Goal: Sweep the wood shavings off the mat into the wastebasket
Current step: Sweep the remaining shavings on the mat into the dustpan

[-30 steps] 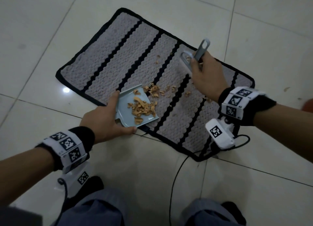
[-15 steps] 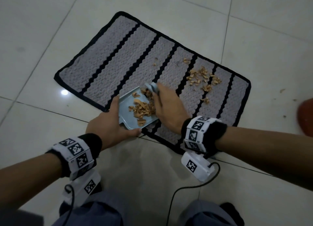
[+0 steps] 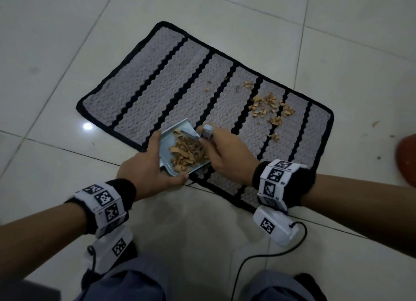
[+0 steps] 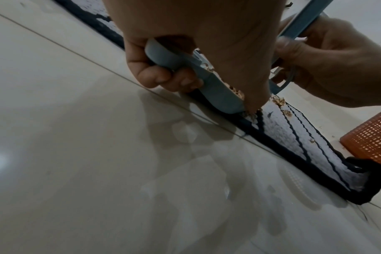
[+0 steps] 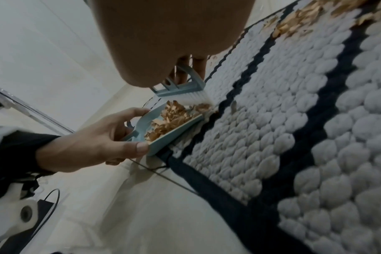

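Left hand: left hand (image 3: 148, 167) grips the rear handle of a pale blue plastic dustpan (image 3: 167, 140), fingers curled under, thumb along the near rim; handle mostly hidden by the palm.
Right hand: right hand (image 3: 227, 156) is closed round a small pale blue plastic hand brush (image 5: 180, 89); bristles rest at the dustpan mouth; head view shows only the brush's top end.
Shavings, collected: tan curled wood shavings (image 3: 186, 152) heaped in the pan.
Shavings, remaining: loose cluster of shavings (image 3: 269, 108) on the grey mat with black stripes and border (image 3: 157, 86), toward its right end.
Wastebasket: orange mesh wastebasket (image 4: 372, 137) beyond the mat's right end, cut off by the frame edge.
Floor: pale glossy floor tiles (image 3: 56, 41) with a few specks, too small to identify.
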`<state>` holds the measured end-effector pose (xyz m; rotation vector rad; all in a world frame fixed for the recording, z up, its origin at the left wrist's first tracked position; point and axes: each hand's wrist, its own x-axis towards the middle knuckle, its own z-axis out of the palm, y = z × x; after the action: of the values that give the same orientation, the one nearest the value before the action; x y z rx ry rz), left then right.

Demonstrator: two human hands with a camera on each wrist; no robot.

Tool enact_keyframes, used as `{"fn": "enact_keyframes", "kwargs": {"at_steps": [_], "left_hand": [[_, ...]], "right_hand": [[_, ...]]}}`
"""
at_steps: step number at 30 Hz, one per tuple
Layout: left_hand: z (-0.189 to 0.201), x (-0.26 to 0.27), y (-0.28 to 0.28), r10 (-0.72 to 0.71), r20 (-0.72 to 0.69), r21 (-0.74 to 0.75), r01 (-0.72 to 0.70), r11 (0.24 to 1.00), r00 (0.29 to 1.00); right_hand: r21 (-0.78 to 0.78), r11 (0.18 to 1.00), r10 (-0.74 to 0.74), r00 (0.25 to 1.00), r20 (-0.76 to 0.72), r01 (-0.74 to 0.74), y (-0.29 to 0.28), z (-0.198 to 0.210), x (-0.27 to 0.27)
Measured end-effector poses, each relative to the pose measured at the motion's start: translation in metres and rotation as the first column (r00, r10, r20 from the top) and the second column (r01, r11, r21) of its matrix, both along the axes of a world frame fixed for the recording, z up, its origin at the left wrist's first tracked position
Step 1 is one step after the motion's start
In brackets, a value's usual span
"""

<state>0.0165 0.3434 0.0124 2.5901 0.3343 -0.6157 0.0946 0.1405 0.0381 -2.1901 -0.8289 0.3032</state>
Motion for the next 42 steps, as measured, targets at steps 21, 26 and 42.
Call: {"fn": "enact_keyframes", "kwargs": {"at_steps": [21, 26, 42], "left_hand": [[0.011, 0.007, 0.035, -0.086, -0.023, 0.072, 0.087, 0.994, 0.996], [0.010, 0.007, 0.029, -0.067, -0.011, 0.080, 0.068, 0.995, 0.998], [0.019, -0.049, -0.013, 0.078, 0.016, -0.269, -0.071, 0.960, 0.997]], "right_hand": [[-0.052, 0.960, -0.278, 0.961, -0.014, 0.277, 0.007, -0.012, 0.007], [-0.062, 0.982, -0.177, 0.984, -0.006, 0.176, 0.027, -0.019, -0.010], [0.034, 0.999, -0.037, 0.995, -0.092, 0.041, -0.037, 0.027, -0.040]]}}
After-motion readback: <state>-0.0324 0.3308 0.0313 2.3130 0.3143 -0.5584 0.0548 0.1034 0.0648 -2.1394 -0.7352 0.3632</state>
